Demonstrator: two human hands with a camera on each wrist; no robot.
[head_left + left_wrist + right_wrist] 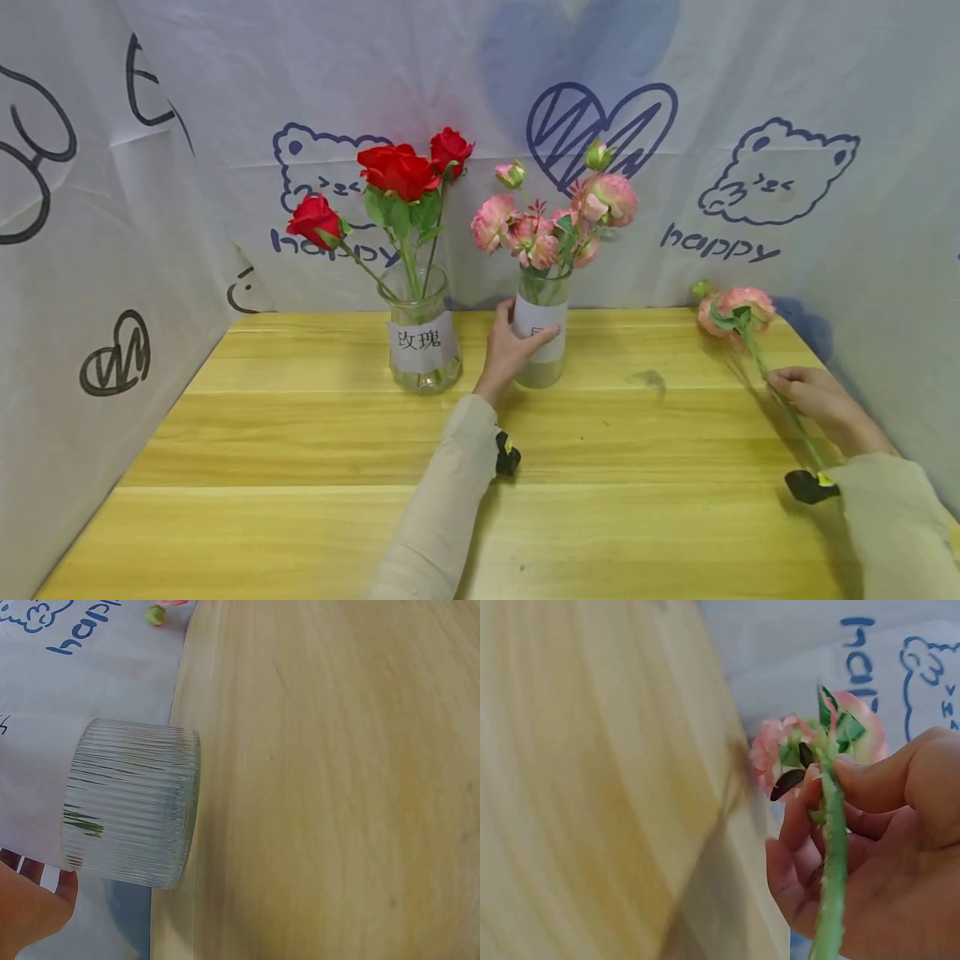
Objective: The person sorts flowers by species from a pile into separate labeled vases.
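Observation:
My left hand [508,352] grips a glass vase [542,372] with a white label. Its thumb lies across the label and its fingers go behind the glass. Several pink flowers [534,240] and green buds stand in that vase. In the left wrist view the ribbed lower part of the vase [131,806] shows, with part of the left hand [34,907] at the edge. At the right, my right hand [821,402] pinches the green stem [834,862] of a pink flower [746,310] between thumb and fingers. The blooms point toward the back wall, above the table.
Left of the held vase, a second labelled glass vase [423,346] carries red roses [401,171]. Both stand near the back edge of the wooden table [315,450]. A white cloth [480,100] with blue drawings hangs behind and at the sides.

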